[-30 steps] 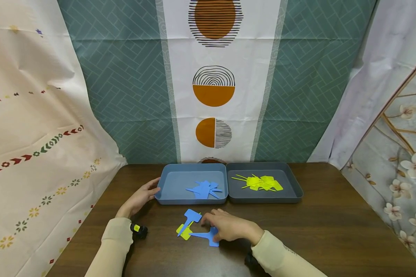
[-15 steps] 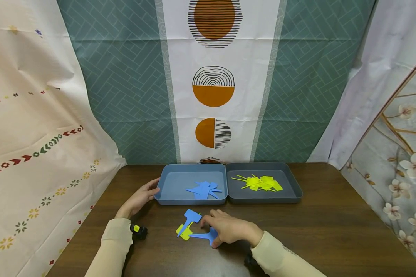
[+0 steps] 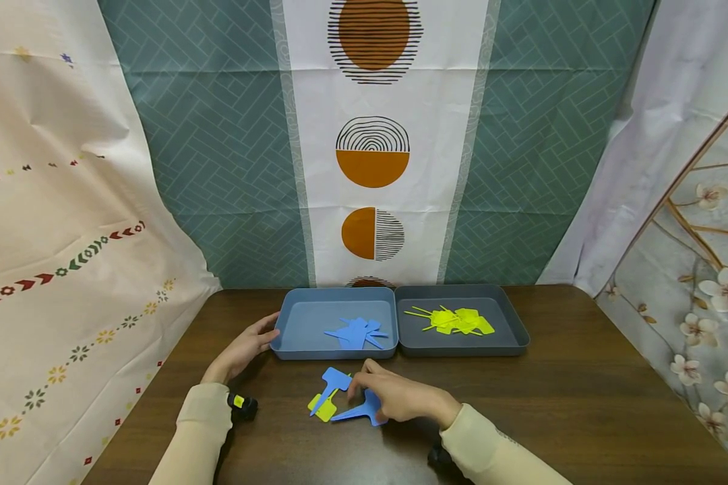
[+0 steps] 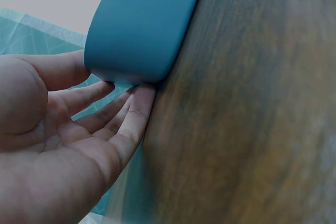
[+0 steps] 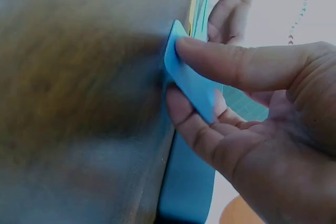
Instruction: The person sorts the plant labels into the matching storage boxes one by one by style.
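Note:
My right hand point(image 3: 400, 396) pinches the wide head of a blue T-shaped plant label point(image 3: 369, 406). In the right wrist view the thumb lies on one face of the label point(image 5: 191, 82), fingers behind it, and its head is tilted up off the table. Just left of it, another blue plant label point(image 3: 335, 380) lies across a yellow one point(image 3: 326, 408). My left hand point(image 3: 243, 350) rests against the left end of the blue-grey tray point(image 3: 300, 320); the left wrist view has its thumb and extended fingers touching the tray's corner point(image 4: 142, 30).
Several blue labels point(image 3: 356, 333) lie in the blue-grey tray. Butted against its right side, a dark grey tray point(image 3: 509, 337) holds several yellow labels point(image 3: 458, 320). Both trays stand towards the back of the brown wooden table point(image 3: 582, 397), before a hanging patterned cloth point(image 3: 230, 168).
My right thumb and fingers have closed on the blue label's head, and the label has tilted and turned slightly. The left hand and the trays stay where they were.

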The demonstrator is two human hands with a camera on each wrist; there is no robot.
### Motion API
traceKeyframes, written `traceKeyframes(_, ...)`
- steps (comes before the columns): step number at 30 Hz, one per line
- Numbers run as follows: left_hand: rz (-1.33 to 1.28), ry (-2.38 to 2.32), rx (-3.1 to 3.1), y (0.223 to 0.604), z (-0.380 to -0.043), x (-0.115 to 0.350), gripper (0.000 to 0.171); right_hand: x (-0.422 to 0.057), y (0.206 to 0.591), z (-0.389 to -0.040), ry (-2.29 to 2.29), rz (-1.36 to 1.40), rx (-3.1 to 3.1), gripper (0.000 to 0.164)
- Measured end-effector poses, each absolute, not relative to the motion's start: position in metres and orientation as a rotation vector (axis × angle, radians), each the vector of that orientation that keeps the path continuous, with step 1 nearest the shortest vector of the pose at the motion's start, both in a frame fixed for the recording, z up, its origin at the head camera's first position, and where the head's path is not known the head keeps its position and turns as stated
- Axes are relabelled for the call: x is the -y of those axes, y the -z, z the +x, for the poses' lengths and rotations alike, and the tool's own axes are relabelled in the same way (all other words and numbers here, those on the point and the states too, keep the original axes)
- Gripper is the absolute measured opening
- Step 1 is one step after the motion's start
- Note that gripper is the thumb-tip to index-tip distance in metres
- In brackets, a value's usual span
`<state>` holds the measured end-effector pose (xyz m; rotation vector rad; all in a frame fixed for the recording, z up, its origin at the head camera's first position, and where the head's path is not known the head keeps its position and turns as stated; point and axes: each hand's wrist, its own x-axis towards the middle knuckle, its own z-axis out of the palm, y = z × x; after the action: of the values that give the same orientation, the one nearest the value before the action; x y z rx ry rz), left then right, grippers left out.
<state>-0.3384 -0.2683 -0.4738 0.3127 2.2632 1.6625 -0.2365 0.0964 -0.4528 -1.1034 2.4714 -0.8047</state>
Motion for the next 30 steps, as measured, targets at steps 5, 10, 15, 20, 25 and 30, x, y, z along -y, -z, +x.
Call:
traceKeyframes(5, 0.317, -1.673, -2.255, 0.474, -0.339, 0.268, 0.063, -0.099, 0.453, -0.245, 0.941, -1.144, -2.414, 0.049)
traceKeyframes(10, 0.32, -1.672, -2.26, 0.475, -0.34, 0.268, 0.063, -0.104, 0.452, -0.254, 1.141, -1.088, -2.306, 0.042)
traceKeyframes(15, 0.328, -1.68, -2.253, 0.474, -0.339, 0.268, 0.063, -0.11, 0.447, -0.259, 1.253, -1.052, -2.276, 0.033)
traceKeyframes(20, 0.322, -1.668, -2.265, 0.475, -0.34, 0.268, 0.063, -0.117, 0.443, -0.264, 1.308, -1.027, -2.286, 0.03)
traceKeyframes(25, 0.301, -1.664, -2.277, 0.476, -0.341, 0.269, 0.062, -0.123, 0.438, -0.268, 1.368, -1.018, -2.285, 0.03)
traceKeyframes(30, 0.303, -1.674, -2.274, 0.476, -0.34, 0.269, 0.061, -0.13, 0.434, -0.27, 1.395, -1.002, -2.318, 0.029)
